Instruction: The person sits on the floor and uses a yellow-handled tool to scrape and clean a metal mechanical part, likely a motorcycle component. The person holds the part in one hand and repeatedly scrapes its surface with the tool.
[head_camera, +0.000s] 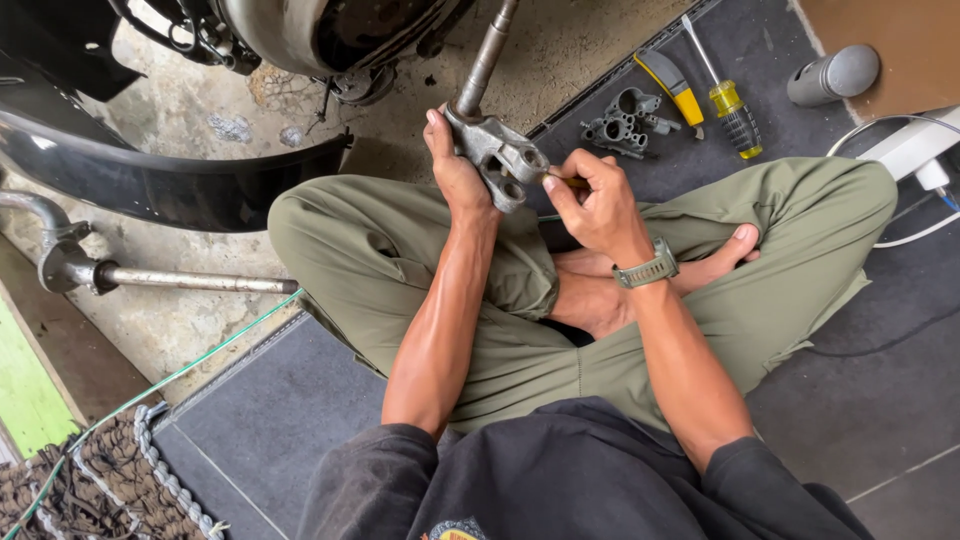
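I sit cross-legged in olive trousers. My left hand (452, 165) grips a grey metal bracket (500, 155) fixed to the end of a steel tube (485, 55) that runs up toward a vehicle. My right hand (592, 200), with a grey watch on its wrist, pinches a small tool with a yellowish handle (572, 183) whose tip meets the side of the bracket. Both hands are held above my knees.
On the dark mat (850, 380) lie a grey carburettor-like part (625, 122), a yellow-handled screwdriver (728, 100), a yellow and black tool (668, 82) and a grey cylinder (832, 75). A black fender (150, 180), a second steel tube (190, 279) and a green wire (180, 375) are left.
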